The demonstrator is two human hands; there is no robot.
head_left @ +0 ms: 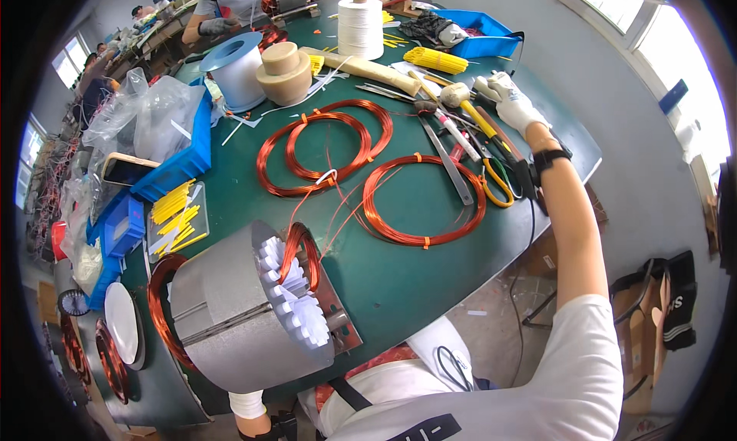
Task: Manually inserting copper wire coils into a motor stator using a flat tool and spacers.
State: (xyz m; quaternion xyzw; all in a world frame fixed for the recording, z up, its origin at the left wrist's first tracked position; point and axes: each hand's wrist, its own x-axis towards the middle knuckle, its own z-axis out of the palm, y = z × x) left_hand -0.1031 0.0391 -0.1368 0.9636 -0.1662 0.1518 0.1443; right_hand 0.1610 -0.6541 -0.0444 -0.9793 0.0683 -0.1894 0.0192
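My right hand [516, 105], in a white glove, reaches to the far right of the green table among the tools. Its fingers are curled over something pale that I cannot make out. A mallet [458, 95] lies just left of it, and yellow-handled scissors [499, 184] are nearer me. My left hand [246, 405], also gloved, is low beside the grey motor stator [230, 310]; its fingers are hidden behind the stator. White slot liners [303, 318] stick out of the stator's end, with a copper wire coil [309, 257] hanging there. Thin wires run from it to larger copper coils [424, 240].
Two overlapping coils [265, 172] lie mid-table. Behind them stand a blue-white spool [234, 72], a tan stepped block [284, 76] and a white thread cone [360, 28]. Blue bins [201, 145] line the left, one with a phone [129, 169] on its edge. Another person [219, 19] works at the back.
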